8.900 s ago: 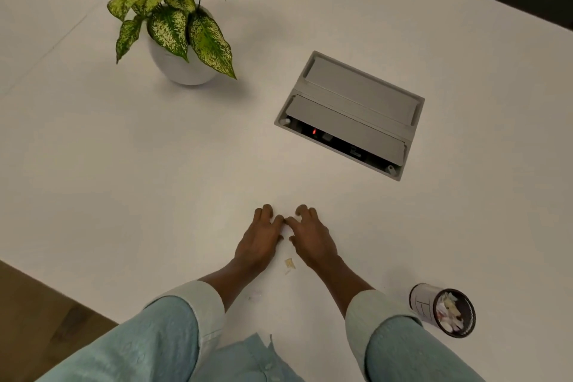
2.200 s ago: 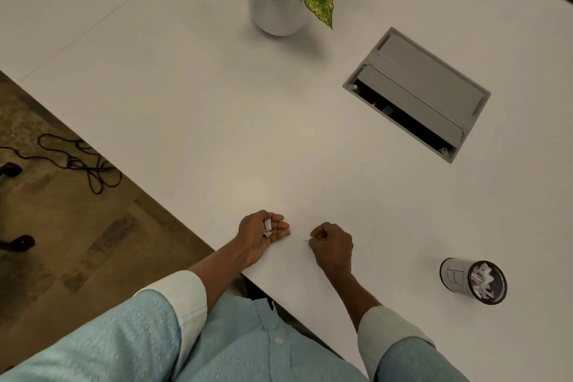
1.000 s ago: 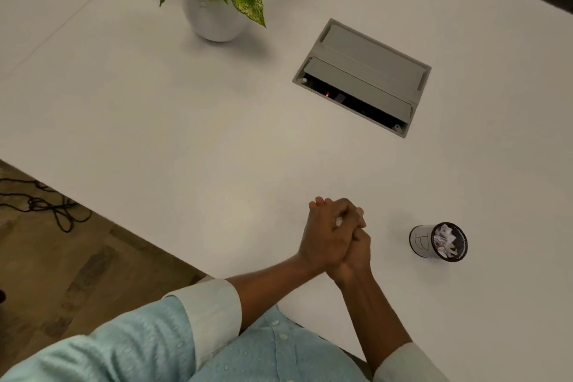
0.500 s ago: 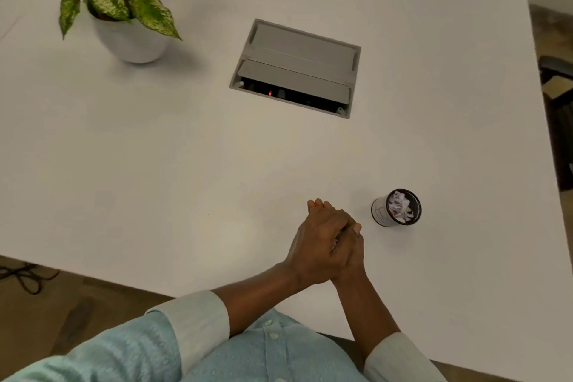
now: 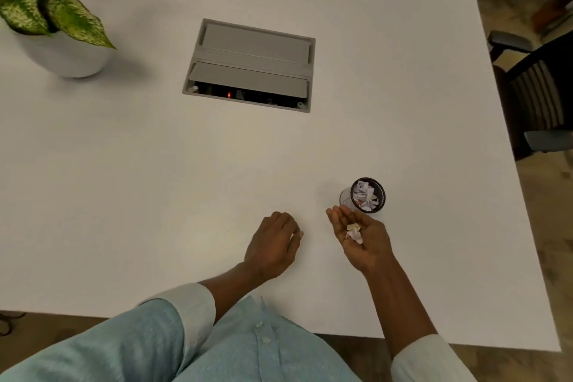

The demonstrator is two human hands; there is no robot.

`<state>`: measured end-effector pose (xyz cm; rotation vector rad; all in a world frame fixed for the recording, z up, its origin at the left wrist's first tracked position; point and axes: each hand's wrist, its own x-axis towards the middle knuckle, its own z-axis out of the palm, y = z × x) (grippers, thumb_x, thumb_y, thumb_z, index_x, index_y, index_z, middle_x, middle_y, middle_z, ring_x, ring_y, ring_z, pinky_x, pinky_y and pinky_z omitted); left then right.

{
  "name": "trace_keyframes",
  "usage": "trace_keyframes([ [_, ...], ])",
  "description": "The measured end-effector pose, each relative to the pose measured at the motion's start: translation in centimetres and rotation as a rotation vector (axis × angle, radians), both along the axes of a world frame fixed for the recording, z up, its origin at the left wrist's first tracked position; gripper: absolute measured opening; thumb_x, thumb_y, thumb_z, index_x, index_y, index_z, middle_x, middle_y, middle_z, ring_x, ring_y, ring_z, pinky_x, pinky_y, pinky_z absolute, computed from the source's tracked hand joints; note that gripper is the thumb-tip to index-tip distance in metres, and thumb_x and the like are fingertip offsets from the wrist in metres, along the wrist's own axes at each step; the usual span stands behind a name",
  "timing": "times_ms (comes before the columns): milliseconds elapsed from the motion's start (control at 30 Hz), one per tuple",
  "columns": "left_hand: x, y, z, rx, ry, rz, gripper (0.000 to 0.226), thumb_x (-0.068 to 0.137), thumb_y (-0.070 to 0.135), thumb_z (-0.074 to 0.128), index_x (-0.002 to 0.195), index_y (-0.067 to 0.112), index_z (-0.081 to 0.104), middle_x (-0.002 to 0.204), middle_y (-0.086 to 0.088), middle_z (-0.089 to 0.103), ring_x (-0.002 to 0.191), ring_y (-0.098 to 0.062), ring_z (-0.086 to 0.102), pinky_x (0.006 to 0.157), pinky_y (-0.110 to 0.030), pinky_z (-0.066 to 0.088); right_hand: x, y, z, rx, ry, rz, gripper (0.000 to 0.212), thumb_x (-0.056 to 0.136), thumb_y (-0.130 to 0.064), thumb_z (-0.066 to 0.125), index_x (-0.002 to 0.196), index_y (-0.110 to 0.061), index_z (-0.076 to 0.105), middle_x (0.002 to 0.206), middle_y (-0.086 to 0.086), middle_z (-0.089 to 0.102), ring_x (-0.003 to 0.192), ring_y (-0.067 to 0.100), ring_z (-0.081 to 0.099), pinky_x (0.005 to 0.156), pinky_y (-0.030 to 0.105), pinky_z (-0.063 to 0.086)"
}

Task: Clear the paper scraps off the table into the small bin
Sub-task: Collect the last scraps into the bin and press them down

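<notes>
Your right hand (image 5: 361, 237) was turned palm up and cupped, fingers loosely spread, with a small clump of paper scraps (image 5: 353, 231) lying in the palm. Nothing was pinched; the scraps simply rested there. The fingertips of that hand reached just short of the small bin (image 5: 366, 195), on its near side, and whether they touched its wall I could not tell.

The small bin stood on the white table (image 5: 124, 180), its dark rim facing the camera, and more white and pinkish scraps sat inside it.

Your left hand (image 5: 273, 245) lay palm down to the left of the bin, well apart from it and a little nearer to you. Its fingers were curled loosely under, with the thumb tip showing on the side toward the bin. I could not tell whether it held anything.

Beyond the bin, further from you and to its left, a grey cable box (image 5: 251, 65) was set into the tabletop, its near flap raised over a dark slot with a small red light. Far to the bin's left, at the table's far edge, stood a potted plant (image 5: 59, 25) in a white pot.
</notes>
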<state>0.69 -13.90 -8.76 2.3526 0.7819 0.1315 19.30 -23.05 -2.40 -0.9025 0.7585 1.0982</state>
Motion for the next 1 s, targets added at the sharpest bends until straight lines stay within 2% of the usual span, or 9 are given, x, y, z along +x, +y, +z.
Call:
trace_keyframes([
  [100, -0.2, 0.4, -1.7, 0.002, 0.137, -0.097, 0.038, 0.103, 0.034, 0.052, 0.131, 0.010, 0.061, 0.148, -0.009, 0.055, 0.140, -0.030, 0.049, 0.115, -0.041, 0.041, 3.1, -0.2, 0.7, -0.031, -0.092, -0.066, 0.027, 0.105, -0.008, 0.045, 0.105, 0.013, 0.061, 0.100, 0.027, 0.069, 0.110, 0.044, 0.063, 0.096, 0.048, 0.053],
  [167, -0.1, 0.5, -2.8, 0.019, 0.289, -0.197, 0.066, 0.102, 0.040, 0.053, 0.156, 0.005, 0.037, 0.173, -0.015, 0.017, 0.161, -0.032, 0.013, 0.130, -0.040, 0.019, 4.7, -0.3, 1.0, -0.070, -0.169, -0.045, 0.023, 0.103, -0.005, 0.047, 0.103, 0.011, 0.063, 0.096, 0.023, 0.069, 0.105, 0.039, 0.066, 0.092, 0.046, 0.056],
  [233, -0.1, 0.6, -3.7, 0.042, 0.413, -0.283, 0.092, 0.099, 0.045, 0.058, 0.164, 0.004, 0.008, 0.173, -0.016, -0.016, 0.161, -0.031, -0.016, 0.132, -0.041, 0.002, 6.3, -0.2, 1.2, -0.156, -0.264, 0.031, 0.015, 0.098, 0.000, 0.052, 0.098, 0.010, 0.063, 0.093, 0.022, 0.069, 0.095, 0.034, 0.069, 0.085, 0.043, 0.059],
  [300, 0.0, 0.6, -4.1, 0.065, 0.498, -0.325, 0.107, 0.097, 0.047, 0.063, 0.163, 0.004, -0.008, 0.168, -0.016, -0.030, 0.156, -0.032, -0.029, 0.132, -0.046, -0.002, 7.8, 0.2, 1.5, -0.273, -0.394, 0.143, 0.009, 0.091, 0.007, 0.057, 0.095, 0.011, 0.064, 0.091, 0.023, 0.069, 0.084, 0.032, 0.070, 0.076, 0.039, 0.063],
  [433, 0.4, 0.5, -3.9, 0.067, 0.588, -0.357, 0.112, 0.097, 0.047, 0.064, 0.162, 0.003, -0.015, 0.165, -0.018, -0.037, 0.154, -0.034, -0.034, 0.132, -0.051, 0.000, 10.0, 1.4, 1.1, -0.594, -0.736, 0.469, 0.018, 0.083, 0.007, 0.064, 0.091, 0.023, 0.066, 0.078, 0.030, 0.067, 0.065, 0.033, 0.069, 0.062, 0.030, 0.063],
  [533, 0.6, 0.3, -3.6, 0.085, 0.627, -0.376, 0.109, 0.099, 0.048, 0.061, 0.161, 0.001, -0.017, 0.163, -0.021, -0.039, 0.153, -0.037, -0.034, 0.131, -0.053, 0.000, 10.4, 2.4, 0.2, -0.868, -1.091, 0.815, 0.021, 0.086, -0.004, 0.057, 0.088, 0.012, 0.071, 0.082, 0.028, 0.072, 0.082, 0.043, 0.072, 0.078, 0.045, 0.063],
  [600, 0.8, 0.2, -3.5, 0.096, 0.637, -0.388, 0.108, 0.100, 0.048, 0.059, 0.160, 0.000, -0.017, 0.163, -0.023, -0.038, 0.153, -0.039, -0.034, 0.131, -0.055, 0.000, 10.0, 3.0, 0.0, -0.966, -1.270, 0.972, 0.024, 0.091, -0.009, 0.053, 0.091, 0.001, 0.075, 0.091, 0.021, 0.075, 0.092, 0.039, 0.070, 0.087, 0.046, 0.059],
  [800, 0.7, 0.5, -3.4, 0.103, 0.658, -0.405, 0.110, 0.100, 0.048, 0.060, 0.160, 0.000, -0.018, 0.163, -0.023, -0.038, 0.153, -0.039, -0.034, 0.130, -0.055, -0.001, 9.2, 2.9, -0.7, -1.003, -1.569, 1.064, 0.024, 0.098, -0.010, 0.050, 0.097, -0.007, 0.073, 0.100, 0.013, 0.074, 0.096, 0.036, 0.067, 0.082, 0.038, 0.049],
  [1000, 0.8, 0.3, -3.5, 0.100, 0.682, -0.410, 0.109, 0.100, 0.045, 0.060, 0.160, -0.001, -0.019, 0.162, -0.026, -0.038, 0.152, -0.041, -0.035, 0.130, -0.058, 0.001, 8.6, 0.9, -1.1, -0.898, -1.800, 1.017, 0.017, 0.095, -0.010, 0.058, 0.103, -0.012, 0.073, 0.107, 0.004, 0.072, 0.102, 0.026, 0.064, 0.085, 0.039, 0.053],
])
